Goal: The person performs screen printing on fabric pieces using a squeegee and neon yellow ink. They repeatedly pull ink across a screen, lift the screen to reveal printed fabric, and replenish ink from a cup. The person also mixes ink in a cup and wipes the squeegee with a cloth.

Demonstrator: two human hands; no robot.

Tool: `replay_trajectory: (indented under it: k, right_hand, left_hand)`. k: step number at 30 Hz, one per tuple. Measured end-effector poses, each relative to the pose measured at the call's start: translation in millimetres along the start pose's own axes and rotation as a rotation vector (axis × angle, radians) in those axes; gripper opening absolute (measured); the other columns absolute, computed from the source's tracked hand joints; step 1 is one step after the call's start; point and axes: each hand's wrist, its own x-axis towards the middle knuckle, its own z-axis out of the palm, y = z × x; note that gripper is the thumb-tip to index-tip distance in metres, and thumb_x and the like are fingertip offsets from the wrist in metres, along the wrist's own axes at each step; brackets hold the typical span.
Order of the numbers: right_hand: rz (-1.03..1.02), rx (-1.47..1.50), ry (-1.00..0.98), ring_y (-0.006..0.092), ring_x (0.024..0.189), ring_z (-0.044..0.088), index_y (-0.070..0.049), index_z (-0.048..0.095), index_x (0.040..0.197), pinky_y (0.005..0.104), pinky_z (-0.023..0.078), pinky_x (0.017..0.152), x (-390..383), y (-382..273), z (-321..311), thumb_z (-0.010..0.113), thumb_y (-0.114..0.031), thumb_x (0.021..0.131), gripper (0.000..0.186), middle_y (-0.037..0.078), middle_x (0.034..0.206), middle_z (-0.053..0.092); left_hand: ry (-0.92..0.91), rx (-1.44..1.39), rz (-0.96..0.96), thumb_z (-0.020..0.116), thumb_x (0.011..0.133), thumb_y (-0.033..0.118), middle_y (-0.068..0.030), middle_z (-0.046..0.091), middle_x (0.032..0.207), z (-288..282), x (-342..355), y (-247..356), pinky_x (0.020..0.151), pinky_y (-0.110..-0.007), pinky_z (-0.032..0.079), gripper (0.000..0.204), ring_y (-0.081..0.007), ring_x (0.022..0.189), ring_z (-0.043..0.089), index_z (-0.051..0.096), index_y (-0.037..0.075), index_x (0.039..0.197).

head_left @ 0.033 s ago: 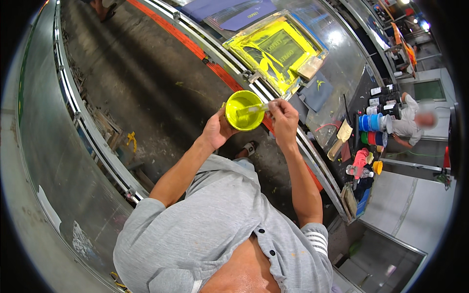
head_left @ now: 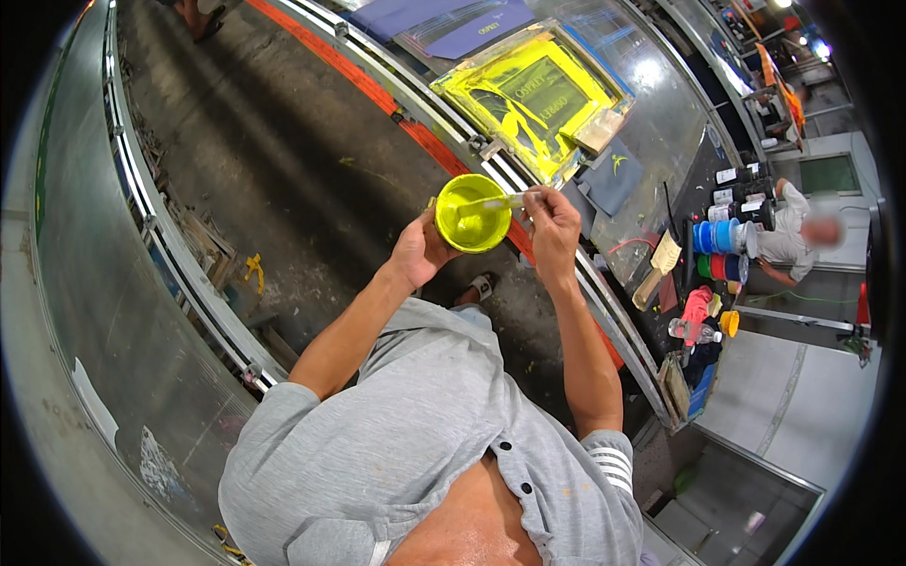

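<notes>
My left hand [head_left: 420, 250] grips a small round tub [head_left: 477, 241] holding bright yellow-green paint, just over the aisle below the right-hand table's edge. My right hand [head_left: 552, 226] pinches a pale flat stick [head_left: 505, 202], whose paint-coated end dips into the tub. Beyond the tub, a printing screen [head_left: 514, 108] smeared with yellow ink lies on the metal table [head_left: 651, 113], with a wooden block [head_left: 596, 130] on its corner. A grey-blue sheet with a yellow mark [head_left: 612, 170] lies beside the screen, and purple sheets [head_left: 472, 33] are above it.
Metal rails [head_left: 590, 292] edge both tables. At right stand coloured cans [head_left: 722, 241], a scraper [head_left: 656, 269], a plastic bottle [head_left: 694, 330] and a co-worker in a light shirt [head_left: 788, 241]. Another person's foot [head_left: 203, 24] shows top left. A long metal table [head_left: 132, 377] runs along the left.
The stick has shifted slightly within the tub, along with a small movement of my right hand. My left hand holds the tub in nearly the same place.
</notes>
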Motion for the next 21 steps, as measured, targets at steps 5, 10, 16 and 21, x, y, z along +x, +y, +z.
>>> replay_trajectory:
  k: [5,10,16,21]
  right_hand:
    - [-0.331,-0.460,0.053,0.0112,0.059,0.052,0.001,0.065,0.091,0.0292,0.042,0.056,-7.9,9.4,-5.4,0.062,-0.012,0.091,0.014,0.005,0.067,0.060]
    - [-0.027,-0.115,0.009,0.0188,0.059,0.054,0.003,0.065,0.090,0.0323,0.044,0.058,-3.5,-1.2,2.2,0.063,-0.012,0.090,0.015,0.013,0.068,0.062]
    - [-0.139,-0.375,-0.039,0.0161,0.058,0.056,0.003,0.065,0.091,0.0307,0.044,0.056,-12.0,0.1,5.2,0.060,-0.009,0.091,0.013,0.011,0.066,0.062]
    - [-0.155,-0.191,0.103,0.0110,0.057,0.053,0.002,0.067,0.090,0.0277,0.043,0.054,2.7,1.8,7.3,0.062,-0.012,0.091,0.015,0.006,0.065,0.060]
  left_hand:
    - [-0.002,-0.017,0.003,0.033,0.104,0.041,-0.0050,0.056,0.134,-3.2,0.0,-1.8,0.101,-0.044,0.046,0.044,-0.0216,0.120,0.055,0.049,0.013,0.134]
    - [0.000,-0.014,-0.001,0.032,0.104,0.041,-0.0051,0.056,0.134,-5.8,1.5,-1.3,0.102,-0.045,0.045,0.044,-0.0218,0.121,0.055,0.048,0.013,0.134]
    - [0.010,-0.026,0.016,0.033,0.104,0.041,-0.0052,0.056,0.133,-3.8,2.3,1.5,0.102,-0.046,0.045,0.044,-0.0223,0.121,0.055,0.050,0.012,0.133]
    - [0.011,-0.038,0.012,0.033,0.104,0.041,-0.0058,0.058,0.131,-6.8,5.9,0.5,0.102,-0.046,0.045,0.044,-0.0226,0.120,0.056,0.050,0.012,0.133]
